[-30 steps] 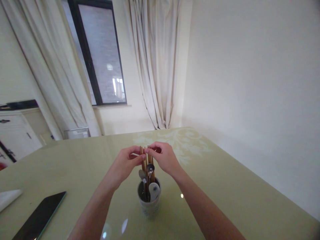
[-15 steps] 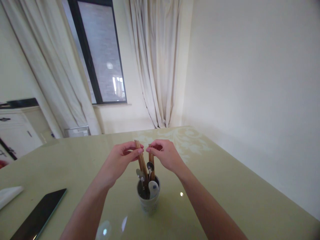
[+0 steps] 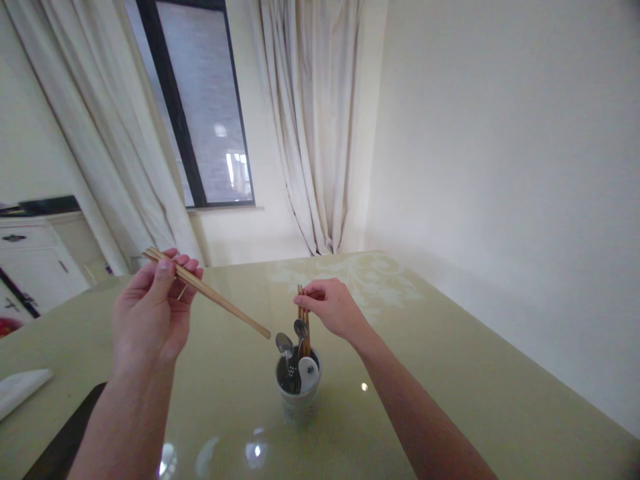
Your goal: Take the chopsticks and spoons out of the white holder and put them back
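Observation:
My left hand [image 3: 157,303] is closed round light wooden chopsticks [image 3: 220,300], held up to the left of the cup and slanting down to the right. The utensil cup [image 3: 300,403], pale with a faint pattern, stands upright on the table. In it are two metal spoons [image 3: 283,343], a white ceramic spoon [image 3: 308,373] with a dark blue mark, and more chopsticks [image 3: 306,333]. My right hand [image 3: 327,305] pinches the upper ends of those chopsticks, whose lower ends are inside the cup.
The glossy green table [image 3: 425,393] runs to a wall on the right. A black flat object [image 3: 60,440], partly behind my left forearm, and a white item [image 3: 23,390] lie at the left. Beyond are a white cabinet [image 3: 37,267], curtains [image 3: 320,133] and a window [image 3: 205,100].
My left hand has drawn its chopsticks out of the cup and moved left with them, tilting them towards horizontal. My right hand stays almost where it was, on the other chopsticks.

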`<move>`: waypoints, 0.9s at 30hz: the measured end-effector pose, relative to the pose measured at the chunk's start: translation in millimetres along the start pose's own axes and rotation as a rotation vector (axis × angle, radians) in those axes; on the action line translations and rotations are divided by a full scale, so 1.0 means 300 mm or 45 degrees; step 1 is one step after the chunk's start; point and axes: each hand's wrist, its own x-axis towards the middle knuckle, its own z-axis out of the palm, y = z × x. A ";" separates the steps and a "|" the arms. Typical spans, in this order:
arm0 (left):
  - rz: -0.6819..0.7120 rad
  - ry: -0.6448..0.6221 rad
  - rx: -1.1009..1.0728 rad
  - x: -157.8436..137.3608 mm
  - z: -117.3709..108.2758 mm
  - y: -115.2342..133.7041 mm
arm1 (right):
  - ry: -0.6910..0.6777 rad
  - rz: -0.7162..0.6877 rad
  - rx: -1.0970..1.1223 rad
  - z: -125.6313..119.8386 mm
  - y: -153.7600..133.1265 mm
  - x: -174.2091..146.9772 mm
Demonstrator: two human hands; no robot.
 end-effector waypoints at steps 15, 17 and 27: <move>-0.515 -0.676 1.444 -0.044 -0.167 -0.496 | -0.065 0.020 0.031 -0.032 -0.018 -0.012; -0.468 -0.661 1.564 -0.064 -0.161 -0.530 | -0.006 0.017 0.083 -0.057 -0.039 -0.018; -0.291 -0.758 1.754 -0.121 -0.112 -0.532 | 0.435 -0.093 0.389 -0.267 -0.189 -0.112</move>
